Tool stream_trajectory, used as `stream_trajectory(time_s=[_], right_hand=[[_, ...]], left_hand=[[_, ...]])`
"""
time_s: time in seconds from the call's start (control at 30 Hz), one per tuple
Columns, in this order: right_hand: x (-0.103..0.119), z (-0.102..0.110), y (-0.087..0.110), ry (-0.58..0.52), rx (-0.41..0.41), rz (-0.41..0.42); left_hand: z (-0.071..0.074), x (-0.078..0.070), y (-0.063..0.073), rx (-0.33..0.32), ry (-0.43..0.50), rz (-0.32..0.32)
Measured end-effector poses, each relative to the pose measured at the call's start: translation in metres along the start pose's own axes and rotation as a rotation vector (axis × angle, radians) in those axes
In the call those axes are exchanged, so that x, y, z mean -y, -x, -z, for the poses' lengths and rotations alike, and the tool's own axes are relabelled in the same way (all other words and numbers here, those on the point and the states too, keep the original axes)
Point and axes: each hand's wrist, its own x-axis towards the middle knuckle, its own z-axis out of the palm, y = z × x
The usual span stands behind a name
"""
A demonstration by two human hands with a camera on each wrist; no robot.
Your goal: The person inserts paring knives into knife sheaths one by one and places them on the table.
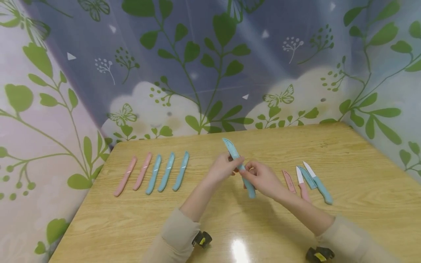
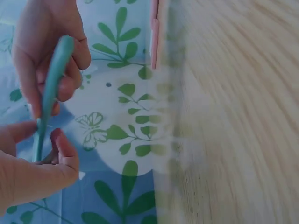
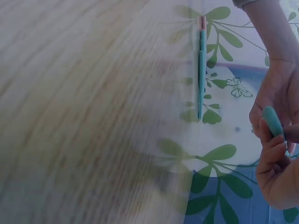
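Observation:
A blue sheathed knife is held at a slant above the middle of the table. My left hand pinches its sheath between thumb and fingers. Lower down, around where sheath and handle meet, my right hand grips it with thumb and curled fingers. In the left wrist view the handle points up past the right hand, with the left hand below. The right wrist view shows the rounded handle end between both hands; the blade is hidden.
On the wooden table, two pink sheathed knives and three blue ones lie in a row at left. At right lie a pink sheath, a bare pink knife, a blue sheath and a bare blue knife. Patterned curtains stand behind.

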Motion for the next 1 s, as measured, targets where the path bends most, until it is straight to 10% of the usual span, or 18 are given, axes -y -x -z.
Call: stream_trajectory(time_s=[0.43,1.0], right_hand=[[-0.004,-0.009,0.001,0.183,-0.014,0.032],[-0.044,0.058,0.032,0.440,0.129,-0.011]], left_hand=[[0.002,0.002,0.011,-0.013,-0.261,-0.015],[0.077,0.030,-0.012,-0.110,-0.774,0.150]])
